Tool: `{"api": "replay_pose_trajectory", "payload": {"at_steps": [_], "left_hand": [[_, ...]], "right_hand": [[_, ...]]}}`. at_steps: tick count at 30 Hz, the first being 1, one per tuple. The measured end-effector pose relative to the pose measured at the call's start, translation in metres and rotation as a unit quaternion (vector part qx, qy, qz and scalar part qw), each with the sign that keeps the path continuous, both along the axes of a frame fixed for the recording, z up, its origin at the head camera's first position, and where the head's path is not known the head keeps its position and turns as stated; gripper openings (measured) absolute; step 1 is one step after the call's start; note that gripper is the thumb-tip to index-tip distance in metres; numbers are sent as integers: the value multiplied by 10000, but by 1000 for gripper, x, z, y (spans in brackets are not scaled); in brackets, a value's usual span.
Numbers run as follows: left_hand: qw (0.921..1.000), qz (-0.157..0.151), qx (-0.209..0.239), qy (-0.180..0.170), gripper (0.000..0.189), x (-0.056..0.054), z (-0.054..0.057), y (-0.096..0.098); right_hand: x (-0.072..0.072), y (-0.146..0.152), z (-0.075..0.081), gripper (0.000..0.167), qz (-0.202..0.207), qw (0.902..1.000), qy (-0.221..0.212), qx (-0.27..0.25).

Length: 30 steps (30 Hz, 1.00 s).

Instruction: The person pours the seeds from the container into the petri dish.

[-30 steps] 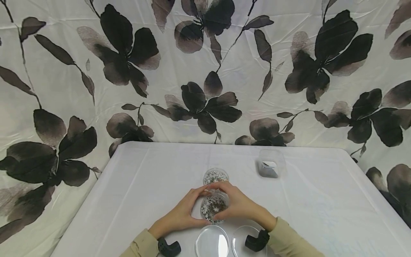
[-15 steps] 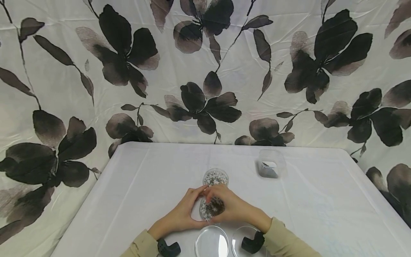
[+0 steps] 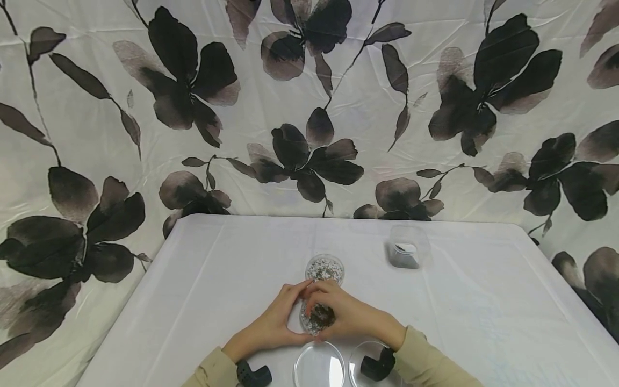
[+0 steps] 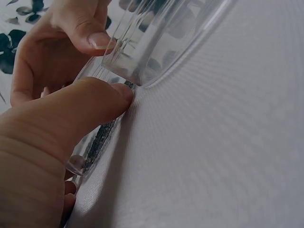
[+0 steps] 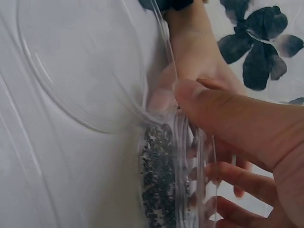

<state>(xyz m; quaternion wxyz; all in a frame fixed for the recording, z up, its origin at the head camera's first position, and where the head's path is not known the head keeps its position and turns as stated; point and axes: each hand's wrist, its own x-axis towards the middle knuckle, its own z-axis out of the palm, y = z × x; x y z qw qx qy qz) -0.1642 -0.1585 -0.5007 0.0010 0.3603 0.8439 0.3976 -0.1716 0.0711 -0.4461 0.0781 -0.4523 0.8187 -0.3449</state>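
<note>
A clear round jar with dark and white bits inside stands on the table, between my hands. My left hand curls round its left side, thumb at the near side of the wall. The right hand grips the clear lid on top, its thumb on the near edge and the other fingers bent over the far side. Some of those fingers show through the clear plastic. In the head view my hands partly hide the jar. A similar filled jar stands just beyond my fingertips.
Two clear round pieces, one on the left and one on the right, lie side by side near my wrists. A clear container with something dark in it stands at the back right. A floral cloth hangs behind the white table.
My right hand has turned at the jar's top, its fingers drawing in toward the left and curling more over it. The left hand has barely moved.
</note>
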Motion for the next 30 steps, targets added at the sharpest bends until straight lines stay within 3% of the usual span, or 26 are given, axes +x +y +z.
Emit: {"api": "replay_pose_trajectory", "payload": {"at_steps": [10, 23, 30], "left_hand": [[9992, 135, -58, -361, 109, 2, 3, 0], [9994, 50, -44, -350, 107, 2, 7, -1], [9997, -37, -33, -232, 107, 1, 5, -1]], "right_hand": [[-7, 4, 0, 48, 492, 9981, 363, 9], [-13, 1, 3, 42, 953, 9942, 405, 278], [-12, 7, -1, 37, 888, 9955, 330, 6]]}}
